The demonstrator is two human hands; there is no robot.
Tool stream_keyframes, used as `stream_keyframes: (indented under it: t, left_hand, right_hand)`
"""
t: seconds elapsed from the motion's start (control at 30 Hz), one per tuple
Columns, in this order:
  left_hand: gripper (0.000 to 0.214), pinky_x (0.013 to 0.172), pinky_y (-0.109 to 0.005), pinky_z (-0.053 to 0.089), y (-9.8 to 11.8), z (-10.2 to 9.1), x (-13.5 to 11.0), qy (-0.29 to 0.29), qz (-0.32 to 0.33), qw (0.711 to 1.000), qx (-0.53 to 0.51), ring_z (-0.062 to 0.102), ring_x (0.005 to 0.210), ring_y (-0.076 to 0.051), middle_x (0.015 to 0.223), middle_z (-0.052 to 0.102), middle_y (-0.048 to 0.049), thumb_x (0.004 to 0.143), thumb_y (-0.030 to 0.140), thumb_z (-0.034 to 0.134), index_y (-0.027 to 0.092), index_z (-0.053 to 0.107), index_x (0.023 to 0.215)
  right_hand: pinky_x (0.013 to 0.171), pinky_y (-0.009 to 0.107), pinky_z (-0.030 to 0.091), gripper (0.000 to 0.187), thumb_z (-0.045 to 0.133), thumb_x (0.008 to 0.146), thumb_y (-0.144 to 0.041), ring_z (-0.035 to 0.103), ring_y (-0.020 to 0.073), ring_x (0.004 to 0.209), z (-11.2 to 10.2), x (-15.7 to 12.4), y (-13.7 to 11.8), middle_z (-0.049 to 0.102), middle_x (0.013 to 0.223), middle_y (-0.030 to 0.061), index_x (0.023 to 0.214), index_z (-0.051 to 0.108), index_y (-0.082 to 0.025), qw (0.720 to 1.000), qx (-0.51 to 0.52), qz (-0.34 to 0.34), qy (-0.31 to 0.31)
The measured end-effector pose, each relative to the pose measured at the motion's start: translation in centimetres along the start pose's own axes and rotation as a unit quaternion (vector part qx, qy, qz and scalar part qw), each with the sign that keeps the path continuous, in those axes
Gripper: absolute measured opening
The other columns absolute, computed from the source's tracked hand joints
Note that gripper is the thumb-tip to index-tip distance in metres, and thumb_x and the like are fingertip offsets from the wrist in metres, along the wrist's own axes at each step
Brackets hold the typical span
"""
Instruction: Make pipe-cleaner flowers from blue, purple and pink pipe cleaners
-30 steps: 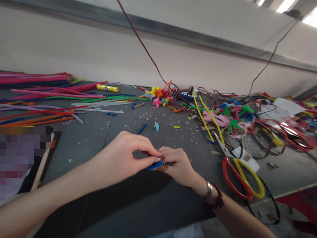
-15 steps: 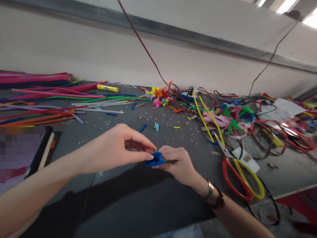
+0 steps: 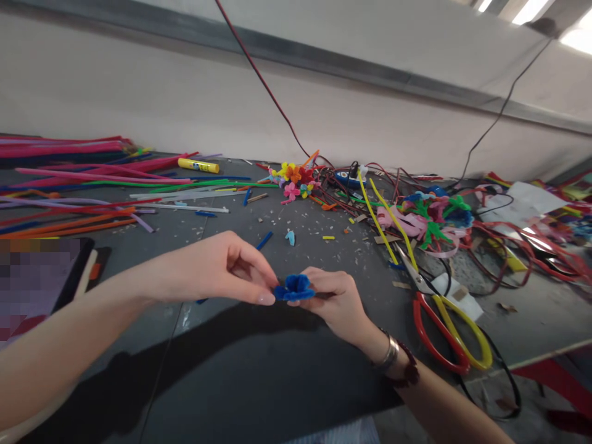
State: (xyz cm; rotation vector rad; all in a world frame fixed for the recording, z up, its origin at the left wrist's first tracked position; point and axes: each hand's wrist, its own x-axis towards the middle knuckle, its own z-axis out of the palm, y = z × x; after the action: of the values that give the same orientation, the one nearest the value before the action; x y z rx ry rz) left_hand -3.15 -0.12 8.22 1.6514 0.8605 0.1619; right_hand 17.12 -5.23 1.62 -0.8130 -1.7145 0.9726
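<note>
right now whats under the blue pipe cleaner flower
Under the blue pipe-cleaner flower are the fingers of the right hand, then the shadowed grey tabletop; the flower's underside is covered by those fingers.

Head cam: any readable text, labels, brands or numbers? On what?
Nothing can be read.
Yellow tube: markings on it, too small and blurred to read.
White paper: no readable writing.
Blue pipe-cleaner flower: no text visible.
Pixelated patch: obscured, cannot tell.

Left hand (image 3: 222, 269) and right hand (image 3: 335, 306) pinch toward each other, fingers curled.
</note>
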Motion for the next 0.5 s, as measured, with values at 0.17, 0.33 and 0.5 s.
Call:
stream_keyframes:
  t: [0.17, 0.33, 0.5]
  left_hand:
    - [0.013, 0.064, -0.021, 0.052, 0.7, 0.6, 0.0, -0.014, -0.027, 0.998, -0.047, 0.066, 0.069, -0.014, 0.072, 0.072, -0.0008, 0.073, 0.029, 0.061, 0.023, 0.072, 0.074]
    - [0.015, 0.064, -0.02, 0.052, 0.7, 1.1, 0.1, 0.004, -0.019, 0.998, -0.056, 0.065, 0.066, -0.014, 0.069, 0.071, -0.0017, 0.073, 0.029, 0.061, 0.02, 0.072, 0.071]
    - [0.02, 0.062, -0.019, 0.052, 0.9, 1.3, -0.1, 0.025, -0.014, 0.999, -0.024, 0.065, 0.064, -0.014, 0.067, 0.071, -0.0025, 0.073, 0.036, 0.061, 0.019, 0.072, 0.07]
  right_hand:
    - [0.063, 0.027, 0.047, 0.012, 0.064, 0.075, -0.029, 0.057, 0.0136, 0.064, 0.0, -0.1, 0.1, 0.066, 0.063, 0.0031, 0.073, 0.071, -0.02, 0.999, -0.031, -0.013, 0.002]
    - [0.061, 0.027, 0.046, 0.018, 0.062, 0.076, -0.033, 0.056, 0.0145, 0.064, 0.1, -0.1, 0.3, 0.064, 0.062, 0.0047, 0.073, 0.071, -0.017, 0.999, -0.041, -0.027, -0.007]
    - [0.06, 0.026, 0.047, 0.017, 0.062, 0.076, -0.029, 0.056, 0.0144, 0.063, 0.1, -0.2, 0.3, 0.062, 0.062, 0.0046, 0.068, 0.068, -0.016, 0.998, -0.051, -0.041, 0.014]
